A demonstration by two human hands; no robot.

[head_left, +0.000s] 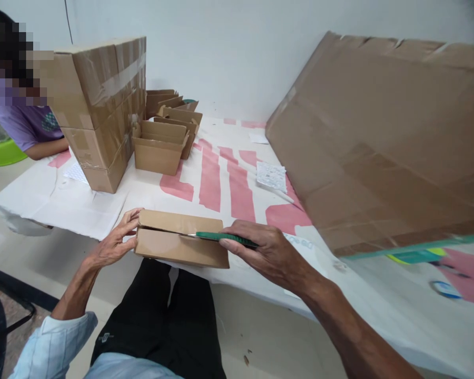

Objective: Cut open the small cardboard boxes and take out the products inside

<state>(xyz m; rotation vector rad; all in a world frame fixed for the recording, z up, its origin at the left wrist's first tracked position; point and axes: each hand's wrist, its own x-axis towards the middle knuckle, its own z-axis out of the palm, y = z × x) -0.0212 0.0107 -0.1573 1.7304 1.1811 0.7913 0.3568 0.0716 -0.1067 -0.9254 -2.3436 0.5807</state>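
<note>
A small brown cardboard box (181, 250) lies at the table's near edge, its two long top flaps meeting along a seam. My left hand (120, 239) grips the box's left end, thumb on the near side and fingers on the far side. A utility knife with a green handle (217, 236) is in my right hand (256, 245), fingers wrapped around it and the index finger along its top. Its blade tip sits at the seam between the flaps, which gapes slightly on the left.
Stacked taped boxes (102, 105) stand at the left, with several open cartons (161, 152) beside them. A large cardboard panel (379, 147) leans over the right side. A white patterned pad (271, 176) lies mid-table. Another person in a purple shirt (21, 116) sits at far left.
</note>
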